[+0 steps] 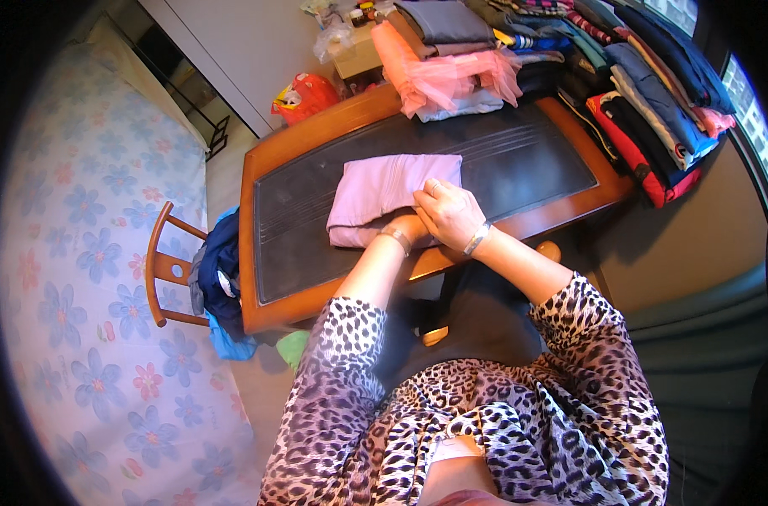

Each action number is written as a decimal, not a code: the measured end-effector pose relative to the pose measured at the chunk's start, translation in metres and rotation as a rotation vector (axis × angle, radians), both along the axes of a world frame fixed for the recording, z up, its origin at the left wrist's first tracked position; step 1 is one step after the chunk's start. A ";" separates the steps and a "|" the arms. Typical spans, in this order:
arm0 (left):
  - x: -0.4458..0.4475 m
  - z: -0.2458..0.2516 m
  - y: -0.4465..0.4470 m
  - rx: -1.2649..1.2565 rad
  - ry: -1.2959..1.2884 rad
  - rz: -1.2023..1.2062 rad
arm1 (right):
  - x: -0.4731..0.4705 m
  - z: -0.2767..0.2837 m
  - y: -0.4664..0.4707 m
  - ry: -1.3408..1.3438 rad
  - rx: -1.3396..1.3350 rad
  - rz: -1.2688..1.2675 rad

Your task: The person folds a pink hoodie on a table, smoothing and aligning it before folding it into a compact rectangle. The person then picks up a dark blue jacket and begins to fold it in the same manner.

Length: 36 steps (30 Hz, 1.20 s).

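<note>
A lilac garment, folded into a compact bundle, lies on the dark top of a wooden table. My left hand reaches in under the bundle's upper layer at the near edge. Its fingers are hidden by cloth and by my other hand. With bent fingers, my right hand grips the near right edge of the upper layer, close beside the left wrist. A ring and a bracelet are on the right hand and wrist; a watch band circles the left wrist.
Pink tulle clothing and folded clothes pile up on the table's far end. More stacked clothes stand at the right. A wooden chair holding dark clothing is at the left. Behind the table sits a red plastic bag.
</note>
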<state>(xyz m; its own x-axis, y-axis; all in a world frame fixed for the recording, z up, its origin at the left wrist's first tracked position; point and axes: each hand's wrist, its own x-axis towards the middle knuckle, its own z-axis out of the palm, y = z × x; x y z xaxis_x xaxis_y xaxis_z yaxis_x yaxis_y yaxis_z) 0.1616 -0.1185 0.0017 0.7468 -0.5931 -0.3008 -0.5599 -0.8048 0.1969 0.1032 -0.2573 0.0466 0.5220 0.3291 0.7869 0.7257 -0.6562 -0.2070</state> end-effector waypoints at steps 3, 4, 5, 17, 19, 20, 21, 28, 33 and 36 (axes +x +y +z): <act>-0.030 0.008 -0.001 -0.190 -0.182 0.081 | -0.001 0.002 -0.003 0.029 -0.003 -0.030; -0.042 0.013 -0.001 -0.183 -0.153 0.153 | -0.001 0.001 -0.004 0.041 -0.006 -0.048; -0.055 0.019 -0.001 -0.198 -0.143 0.236 | -0.001 -0.001 -0.006 0.058 -0.004 -0.068; -0.058 0.056 0.122 -0.283 -0.658 0.211 | -0.023 -0.004 -0.031 0.206 -0.452 -0.033; -0.048 0.065 0.127 -0.157 -0.524 0.245 | -0.023 0.014 -0.035 0.434 -0.445 0.007; -0.043 0.064 0.120 -0.392 -0.756 0.136 | -0.013 0.023 -0.035 0.598 -0.472 0.015; -0.035 0.066 0.113 -0.454 -0.788 0.100 | -0.001 0.029 -0.032 0.723 -0.476 0.044; 0.008 0.046 0.079 -0.130 -0.602 0.148 | 0.064 -0.014 -0.014 0.731 -0.408 -0.192; 0.020 0.021 0.101 -0.190 -0.451 0.337 | 0.070 -0.041 -0.021 0.680 -0.251 -0.189; 0.039 0.017 0.120 -0.553 -0.355 0.579 | 0.064 -0.051 -0.022 0.661 0.098 -0.326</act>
<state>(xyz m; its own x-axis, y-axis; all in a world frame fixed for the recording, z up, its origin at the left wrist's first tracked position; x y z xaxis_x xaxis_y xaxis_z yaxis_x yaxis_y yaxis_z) 0.2006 0.0014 0.0186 0.9707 -0.0841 0.2252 -0.1954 -0.8219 0.5351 0.1672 -0.2792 -0.0042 0.9559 0.0207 0.2928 0.2010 -0.7731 -0.6016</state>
